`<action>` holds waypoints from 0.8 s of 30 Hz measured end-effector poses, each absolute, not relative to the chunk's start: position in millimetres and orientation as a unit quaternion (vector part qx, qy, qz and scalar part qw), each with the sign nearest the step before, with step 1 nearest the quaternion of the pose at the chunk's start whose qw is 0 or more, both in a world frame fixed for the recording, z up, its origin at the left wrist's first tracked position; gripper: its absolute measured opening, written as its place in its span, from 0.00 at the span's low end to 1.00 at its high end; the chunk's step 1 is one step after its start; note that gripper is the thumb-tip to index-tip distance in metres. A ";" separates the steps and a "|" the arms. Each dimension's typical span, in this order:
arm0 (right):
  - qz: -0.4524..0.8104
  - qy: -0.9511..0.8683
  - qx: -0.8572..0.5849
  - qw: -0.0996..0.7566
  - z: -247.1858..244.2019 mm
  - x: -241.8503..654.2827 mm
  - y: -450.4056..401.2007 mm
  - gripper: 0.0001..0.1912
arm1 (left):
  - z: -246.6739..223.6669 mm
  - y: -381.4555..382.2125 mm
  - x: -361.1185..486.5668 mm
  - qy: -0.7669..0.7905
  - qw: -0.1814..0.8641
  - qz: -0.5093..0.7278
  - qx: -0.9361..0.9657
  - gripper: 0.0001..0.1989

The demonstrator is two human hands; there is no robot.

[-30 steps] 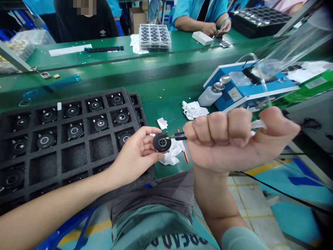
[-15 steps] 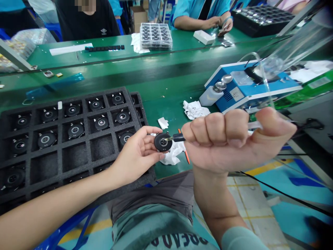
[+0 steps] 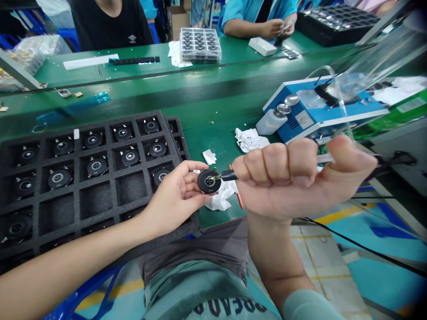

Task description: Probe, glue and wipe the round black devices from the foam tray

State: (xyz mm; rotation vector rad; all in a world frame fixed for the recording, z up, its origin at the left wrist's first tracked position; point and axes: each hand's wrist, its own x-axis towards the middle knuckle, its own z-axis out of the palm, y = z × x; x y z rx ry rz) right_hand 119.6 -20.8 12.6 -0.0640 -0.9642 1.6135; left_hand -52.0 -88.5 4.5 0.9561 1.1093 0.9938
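My left hand grips a round black smartwatch case by its edge, between thumb and fingers, back side up. A ring and small metal contacts show at its middle. My right hand is closed in a fist round a dispensing syringe, most of it hidden in the palm. Its thin amber needle tip meets the middle of the case, or hovers just over it; I cannot tell which. Left of my hands, a black foam tray carries several similar cases in its square pockets.
Behind my right hand stand a blue-and-white machine and a pump bottle. Crumpled tissue and an orange stick lie nearby. Across the green bench are a clear compartment box and a co-worker's hands.
My hands, the smartwatch case and the syringe stay almost still. Across the bench, the co-worker's hands have lifted slightly, and the person in black has shifted upward in view.
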 end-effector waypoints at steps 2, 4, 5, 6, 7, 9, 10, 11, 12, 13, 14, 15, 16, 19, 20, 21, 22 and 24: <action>0.699 -0.413 -0.021 0.583 13.1 120.7 -21.7 0.31 | 4.3 -88.5 -52.2 0.485 0.633 0.435 0.419 0.25; 0.698 -0.425 0.020 0.576 12.0 121.7 -20.5 0.31 | 4.1 -88.5 -52.4 0.485 0.632 0.435 0.419 0.24; 0.699 -0.429 0.034 0.571 11.0 122.1 -19.6 0.31 | 4.0 -88.5 -52.5 0.485 0.632 0.436 0.418 0.24; 0.702 -0.429 0.036 0.567 10.1 122.4 -18.6 0.31 | 4.0 -88.4 -52.5 0.485 0.632 0.436 0.418 0.24; 0.707 -0.424 0.029 0.565 9.4 122.7 -17.9 0.30 | 4.1 -88.3 -52.5 0.485 0.632 0.437 0.417 0.25; 0.712 -0.419 0.017 0.564 8.9 123.1 -17.6 0.31 | 4.3 -88.1 -52.0 0.485 0.633 0.439 0.415 0.25; 0.711 -0.420 0.019 0.564 9.1 123.2 -17.9 0.31 | 4.5 -87.9 -51.7 0.485 0.633 0.438 0.414 0.25; 0.711 -0.422 0.023 0.563 9.6 123.2 -18.4 0.31 | 4.7 -87.8 -51.3 0.486 0.634 0.437 0.413 0.25; 0.711 -0.423 0.026 0.561 10.2 123.2 -19.1 0.31 | 4.9 -87.7 -51.0 0.486 0.634 0.437 0.413 0.25; 0.714 -0.420 0.025 0.560 10.9 123.1 -19.9 0.31 | 5.1 -87.6 -50.6 0.487 0.635 0.436 0.412 0.25; 0.717 -0.413 0.018 0.561 11.8 123.1 -20.9 0.32 | 5.3 -87.6 -50.3 0.488 0.635 0.436 0.411 0.25; 0.721 -0.407 0.010 0.561 12.7 123.1 -22.0 0.32 | 5.5 -87.6 -50.1 0.489 0.635 0.436 0.410 0.25; 0.723 -0.404 0.009 0.561 13.8 123.0 -23.2 0.32 | 5.7 -87.6 -50.0 0.490 0.635 0.437 0.408 0.25; 0.723 -0.403 0.004 0.561 17.8 122.9 -27.1 0.32 | 6.0 -87.4 -50.1 0.490 0.636 0.439 0.403 0.26; 0.723 -0.401 -0.007 0.563 18.9 122.9 -28.2 0.32 | 6.1 -87.3 -50.2 0.489 0.637 0.440 0.402 0.26; 0.723 -0.397 -0.022 0.565 19.7 123.1 -28.8 0.32 | 6.2 -87.2 -50.3 0.488 0.637 0.440 0.402 0.26; 0.724 -0.393 -0.036 0.566 19.9 123.4 -28.9 0.32 | 6.3 -87.2 -50.5 0.488 0.638 0.440 0.402 0.26; 0.721 -0.403 -0.031 0.562 18.7 124.3 -27.3 0.32 | 6.4 -87.0 -50.7 0.488 0.637 0.439 0.403 0.26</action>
